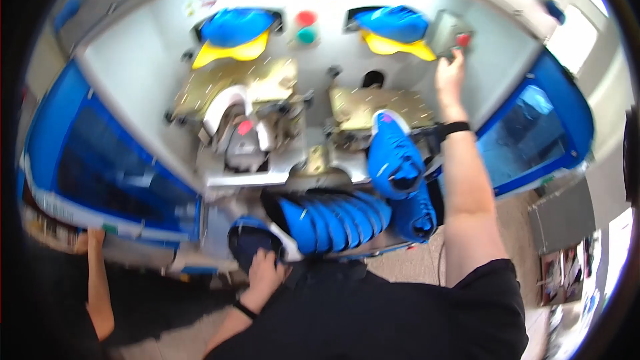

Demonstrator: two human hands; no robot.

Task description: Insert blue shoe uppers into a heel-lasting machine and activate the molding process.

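Observation:
At the lower middle, my left hand [265,272] grips the dark opening of a blue shoe upper [243,228], fingers partly inside it. Up at the right, my right hand [451,80] reaches to a grey control box [452,32], its fingers stretched out just below the red button [463,40]; whether they touch it I cannot tell. Beside my left hand runs a row of nested blue uppers [333,220]. One blue shoe [395,157] with a white toe edge leans against the right machine station, and another blue shoe [417,217] sits below it.
Two brass-coloured plates [233,87] [380,108] stand in the machine, with a grey mould [245,140] at the left one. Above hang blue-and-yellow padded pieces [237,27] [393,30]. Blue-framed side panels [120,160] [533,133] flank it. Another person's arm [98,287] is at far left.

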